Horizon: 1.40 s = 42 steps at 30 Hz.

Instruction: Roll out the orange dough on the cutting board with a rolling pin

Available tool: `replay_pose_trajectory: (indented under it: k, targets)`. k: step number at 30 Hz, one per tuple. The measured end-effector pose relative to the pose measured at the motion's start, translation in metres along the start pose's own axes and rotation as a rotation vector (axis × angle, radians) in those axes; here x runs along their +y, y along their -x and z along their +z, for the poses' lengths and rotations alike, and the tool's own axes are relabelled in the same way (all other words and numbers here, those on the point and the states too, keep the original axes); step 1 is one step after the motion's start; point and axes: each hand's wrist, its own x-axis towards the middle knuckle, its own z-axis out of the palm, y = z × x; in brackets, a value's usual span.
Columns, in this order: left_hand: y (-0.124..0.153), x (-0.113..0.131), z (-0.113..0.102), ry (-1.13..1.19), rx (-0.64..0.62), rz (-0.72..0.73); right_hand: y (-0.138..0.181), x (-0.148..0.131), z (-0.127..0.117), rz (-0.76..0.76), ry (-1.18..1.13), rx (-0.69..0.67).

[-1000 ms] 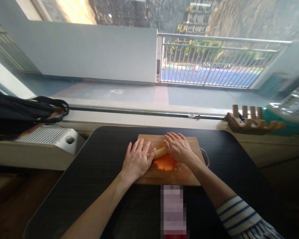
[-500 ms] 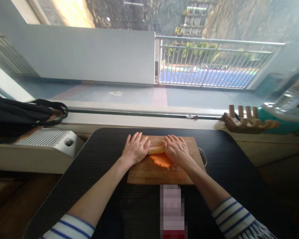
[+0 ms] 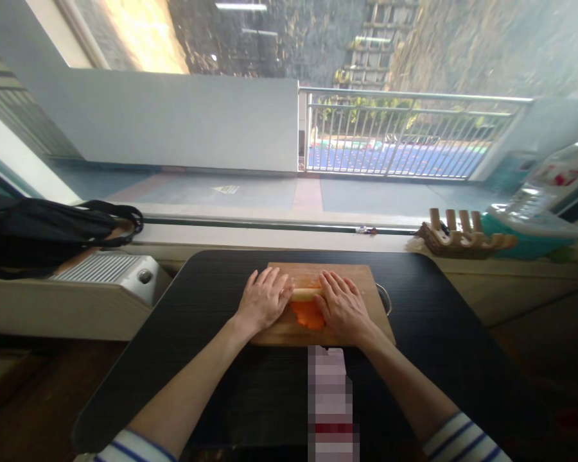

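A pale wooden rolling pin point(image 3: 306, 294) lies crosswise on a flattened orange sheet that looks like dough point(image 3: 308, 316). Under both is a wooden cutting board point(image 3: 279, 336) with a metal handle at its right side. My left hand point(image 3: 264, 299) rests palm down over the pin's left end, its fingers stretched forward. Over the right end lies my right hand point(image 3: 341, 305), also flat with straight fingers, covering part of the orange sheet. Both ends of the pin are hidden beneath the hands.
The board sits on a black table point(image 3: 197, 385) against a window sill. A black bag point(image 3: 38, 228) lies at left above a white vented unit point(image 3: 120, 273). On the sill at right are a wooden rack point(image 3: 462, 237), a teal container point(image 3: 530, 234) and a clear bottle point(image 3: 544, 179).
Both hands have drawn the rolling pin slightly toward me over the orange sheet, whose far edge now shows behind the pin. The camera view has shifted a little.
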Motion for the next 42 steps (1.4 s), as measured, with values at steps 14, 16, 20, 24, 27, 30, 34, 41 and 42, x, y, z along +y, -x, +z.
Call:
replay_pose_trajectory:
  k: [14, 16, 20, 24, 27, 30, 34, 41, 42]
  targets:
    - [0.039, 0.029, -0.032, 0.074, 0.008, 0.049, 0.039, 0.015, -0.019, -0.201, -0.126, 0.047]
    - [0.044, 0.04, -0.034, 0.08, -0.023, 0.017, 0.039, 0.02, -0.027, -0.22, -0.135, 0.038]
    - [0.05, 0.055, -0.022, 0.031, -0.029, -0.04, 0.036, 0.026, -0.028, -0.149, -0.097, -0.013]
    - [0.05, 0.057, -0.007, -0.034, 0.043, -0.044, 0.03, 0.027, -0.018, -0.104, -0.018, -0.001]
    - [0.043, 0.053, -0.006, -0.025, 0.029, -0.039, 0.025, 0.025, -0.015, -0.078, -0.001, -0.005]
    - [0.03, 0.047, -0.008, 0.006, -0.011, -0.067, 0.02, 0.022, -0.018, -0.039, 0.003, -0.028]
    - [0.015, 0.041, -0.007, 0.035, -0.023, -0.077, 0.015, 0.016, -0.021, 0.016, 0.036, -0.02]
    - [-0.004, 0.033, 0.0, 0.029, -0.022, -0.093, 0.01, 0.016, -0.015, 0.045, 0.063, 0.011]
    - [-0.006, 0.032, 0.0, 0.024, -0.028, -0.093, 0.009, 0.017, -0.014, 0.048, 0.064, 0.012]
